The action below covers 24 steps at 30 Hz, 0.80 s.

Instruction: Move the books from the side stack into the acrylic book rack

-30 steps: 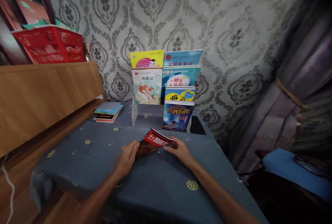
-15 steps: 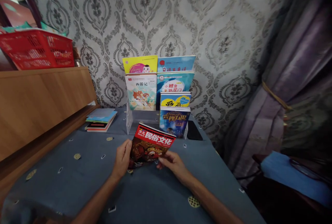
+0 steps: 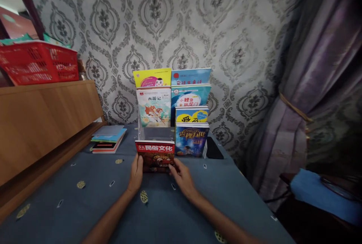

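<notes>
Head view: arms outstretched, left hand [image 3: 136, 174] and right hand [image 3: 182, 177] clasp the red book [image 3: 155, 156] upright

- the left hand [image 3: 136, 174] and the right hand [image 3: 182, 178] are gripping the lower corners of a red book [image 3: 155, 156], one on each side.
- the book is standing upright, just before a clear tiered rack [image 3: 154, 134] that is holding other books, beside a dark blue book [image 3: 191, 144].
- a stack of books [image 3: 108, 143] is lying on the blue tablecloth [image 3: 85, 202] to the left.
</notes>
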Motion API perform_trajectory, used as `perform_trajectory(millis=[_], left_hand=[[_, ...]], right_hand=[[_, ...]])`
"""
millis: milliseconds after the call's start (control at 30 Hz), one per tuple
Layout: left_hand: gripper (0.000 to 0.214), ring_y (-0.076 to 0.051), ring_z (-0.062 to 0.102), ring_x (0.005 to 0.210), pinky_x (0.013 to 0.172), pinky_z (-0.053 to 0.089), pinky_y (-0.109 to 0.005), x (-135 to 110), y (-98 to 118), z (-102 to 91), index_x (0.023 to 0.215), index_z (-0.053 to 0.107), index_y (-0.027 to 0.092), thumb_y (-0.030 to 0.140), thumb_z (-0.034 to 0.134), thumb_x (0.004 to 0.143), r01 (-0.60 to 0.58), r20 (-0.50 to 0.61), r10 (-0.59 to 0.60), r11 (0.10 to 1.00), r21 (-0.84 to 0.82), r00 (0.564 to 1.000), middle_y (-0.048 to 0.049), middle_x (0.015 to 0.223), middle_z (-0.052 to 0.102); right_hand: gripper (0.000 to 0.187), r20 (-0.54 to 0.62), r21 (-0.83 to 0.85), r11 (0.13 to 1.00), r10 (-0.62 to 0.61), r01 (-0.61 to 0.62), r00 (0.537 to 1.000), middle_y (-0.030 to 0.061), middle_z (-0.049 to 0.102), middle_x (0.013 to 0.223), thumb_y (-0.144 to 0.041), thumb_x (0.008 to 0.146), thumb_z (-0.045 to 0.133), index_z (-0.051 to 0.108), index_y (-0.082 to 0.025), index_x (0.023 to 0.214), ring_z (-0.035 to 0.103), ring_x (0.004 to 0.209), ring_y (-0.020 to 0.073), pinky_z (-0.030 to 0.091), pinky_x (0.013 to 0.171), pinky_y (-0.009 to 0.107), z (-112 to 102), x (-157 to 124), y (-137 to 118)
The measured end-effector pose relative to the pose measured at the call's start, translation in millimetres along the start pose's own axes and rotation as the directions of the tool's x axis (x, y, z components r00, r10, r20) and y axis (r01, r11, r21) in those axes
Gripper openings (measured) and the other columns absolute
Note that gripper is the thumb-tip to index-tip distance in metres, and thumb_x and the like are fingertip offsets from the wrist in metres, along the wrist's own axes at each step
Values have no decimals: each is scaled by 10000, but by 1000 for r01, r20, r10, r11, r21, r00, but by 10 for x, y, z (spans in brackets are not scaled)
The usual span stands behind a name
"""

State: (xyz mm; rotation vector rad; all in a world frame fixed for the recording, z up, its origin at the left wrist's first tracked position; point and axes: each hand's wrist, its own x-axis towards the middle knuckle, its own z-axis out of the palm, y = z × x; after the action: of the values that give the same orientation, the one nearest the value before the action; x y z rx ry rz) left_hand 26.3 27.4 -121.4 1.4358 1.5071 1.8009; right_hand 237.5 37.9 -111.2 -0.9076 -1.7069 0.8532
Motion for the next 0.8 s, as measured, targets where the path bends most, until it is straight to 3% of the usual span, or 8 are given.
perform_trajectory(millis=[167,367,800], left_hand=[[587,-259,410,1430,1211,281,-459,-33,-81,8,1394,513,186,571,444,956,-15,120,9,998,54,993,-124,1427,567],[626,-247,468,1385,1186,340,-429,4,22,-38,1468,399,216,492,557,929,13,292,9,997,-72,956,-107,1477,518],[602,-250,530,1312,1133,400,-413,2,5,-100,1422,431,210,476,591,906,16,329,-3,999,-36,944,-105,1383,588]], right_hand=[[422,26,-7,999,46,-45,999,46,684,832,-547,937,478,656,-185,1060,635,707,191,532,687,302,64,-88,198],[443,-7,1,998,68,-68,998,50,678,835,-580,921,507,660,-197,1082,634,727,202,538,682,309,58,-88,235],[347,83,-86,995,64,-57,994,33,665,831,-492,977,430,616,-203,1029,630,741,180,514,718,296,20,-102,128]])
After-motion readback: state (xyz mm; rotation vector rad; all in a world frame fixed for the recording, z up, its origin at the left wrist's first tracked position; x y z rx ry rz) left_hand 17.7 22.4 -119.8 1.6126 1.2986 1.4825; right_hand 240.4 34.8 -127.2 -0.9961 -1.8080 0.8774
